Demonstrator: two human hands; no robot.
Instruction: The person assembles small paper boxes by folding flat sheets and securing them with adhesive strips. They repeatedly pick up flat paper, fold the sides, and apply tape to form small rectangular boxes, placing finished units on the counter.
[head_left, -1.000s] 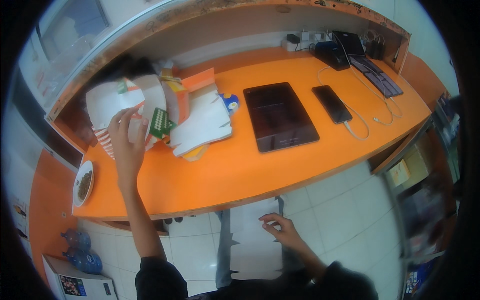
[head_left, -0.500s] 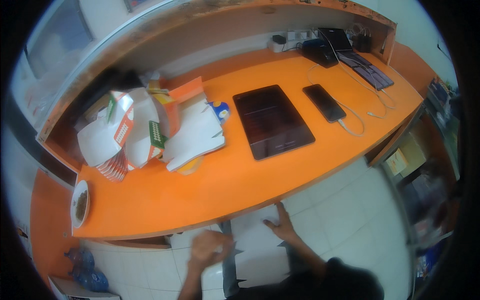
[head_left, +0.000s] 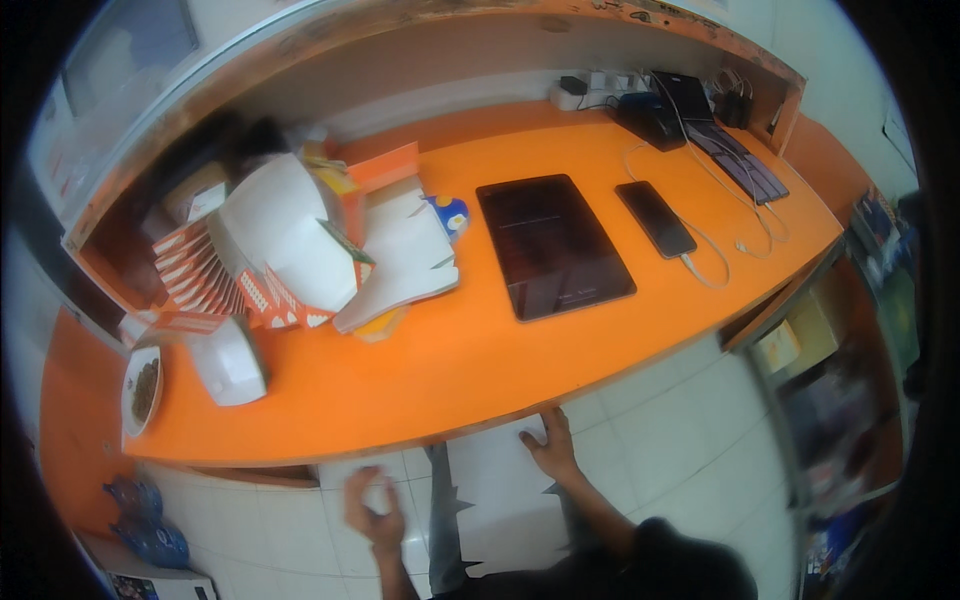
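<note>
A flat white cardboard sheet [head_left: 510, 490] with notched side edges lies across my lap, just below the desk's front edge. My right hand [head_left: 555, 450] grips its right edge near the top, thumb on the white face; the other fingers are partly hidden. Left of the sheet and apart from it, my left hand [head_left: 375, 510] hovers over the floor, slightly blurred, with thumb and fingers apart and nothing in them. A pile of white cartons [head_left: 285, 225] with orange and green printed sides leans at the desk's left. One small white carton [head_left: 228, 362] rests in front of it.
On the orange desk [head_left: 420, 370] lie a dark tablet [head_left: 555, 245] and a phone [head_left: 655, 218] on a white cable. A bowl of brown bits [head_left: 143, 390] stands at the left edge. Blue water bottles [head_left: 150, 530] sit on the floor; crowded shelving [head_left: 845, 400] is at right.
My left hand has moved left, away from the sheet. Cartons in the pile have shifted, and one now sits beside the bowl. My right hand stays on the sheet's edge; the view has tilted slightly.
</note>
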